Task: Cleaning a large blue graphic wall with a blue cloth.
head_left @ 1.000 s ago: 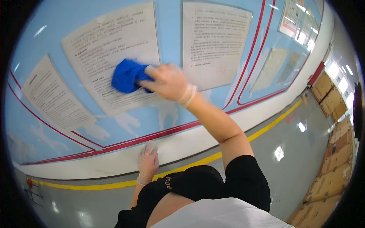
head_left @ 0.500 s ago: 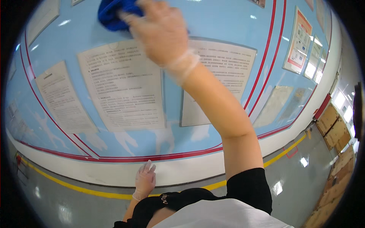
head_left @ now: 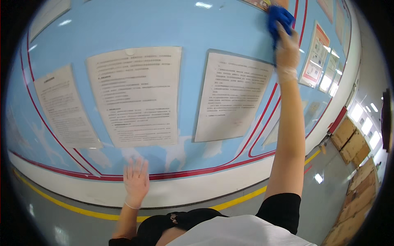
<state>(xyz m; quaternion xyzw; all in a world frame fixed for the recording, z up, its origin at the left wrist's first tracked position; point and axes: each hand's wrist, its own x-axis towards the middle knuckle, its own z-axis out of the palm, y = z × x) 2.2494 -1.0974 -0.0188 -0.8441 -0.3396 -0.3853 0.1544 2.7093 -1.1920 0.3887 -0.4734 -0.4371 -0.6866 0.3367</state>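
Observation:
My right hand [head_left: 287, 51], in a thin see-through glove, is raised on an outstretched arm at the upper right. Its fingers are closed on a blue cloth [head_left: 280, 22], which lies against the light blue wall board [head_left: 193, 30] beside double red lines. Low at the left, my gloved left hand [head_left: 136, 178] is open, fingers stretched upward, in front of the board's red bottom border; whether it touches is unclear. Between the hands are two printed sheets in clear sleeves, a wide sheet [head_left: 137, 96] and a tilted sheet [head_left: 234, 96].
A narrower printed sheet [head_left: 67, 108] is on the board's left, and a red-edged poster [head_left: 315, 57] on its right. Below runs a white wall base [head_left: 193, 192], then grey floor with a yellow line [head_left: 242, 199]. Wooden crates [head_left: 349, 137] stand at the far right.
My right hand has swept the blue cloth from the upper left-middle to the upper right, uncovering the sheets. My left hand has moved left and slightly up, its fingers now spread.

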